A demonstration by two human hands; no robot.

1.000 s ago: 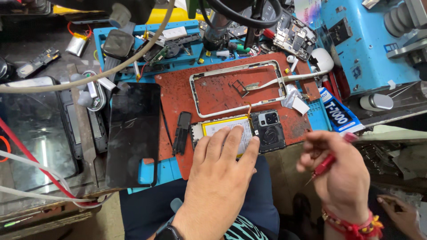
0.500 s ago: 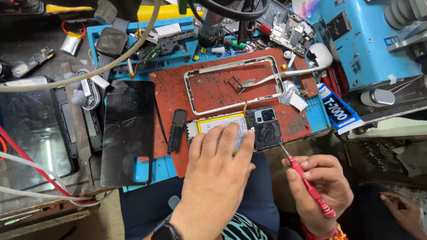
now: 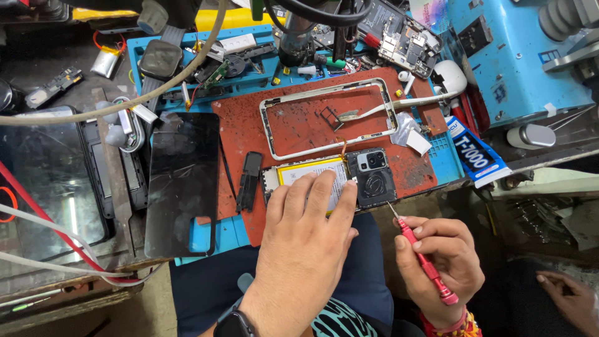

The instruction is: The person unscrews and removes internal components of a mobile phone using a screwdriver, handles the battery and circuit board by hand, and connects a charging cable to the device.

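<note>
My left hand [image 3: 304, 234] lies flat on an opened phone body [image 3: 368, 178], its fingers covering the yellow-edged battery. The phone's dark camera end shows to the right of my fingers. My right hand [image 3: 440, 262] grips a red screwdriver [image 3: 424, 265], tip pointing up-left toward the phone's lower right corner, just off it. Both rest at the near edge of a rust-red work mat [image 3: 243, 134]. A silver phone frame [image 3: 327, 118] lies on the mat beyond the phone.
A black screen panel [image 3: 181, 181] lies left of the mat, a small black part [image 3: 249, 181] beside it. A blue tray [image 3: 243, 59] of tools and circuit boards sits behind. A blue machine [image 3: 505, 56] stands right, with a glue tube [image 3: 471, 156]. Another person's hand [image 3: 571, 299] shows bottom right.
My right hand has turned the red screwdriver from pointing down-left to tip up, and brought it close to the phone's corner. My left hand stays pressed on the phone.
</note>
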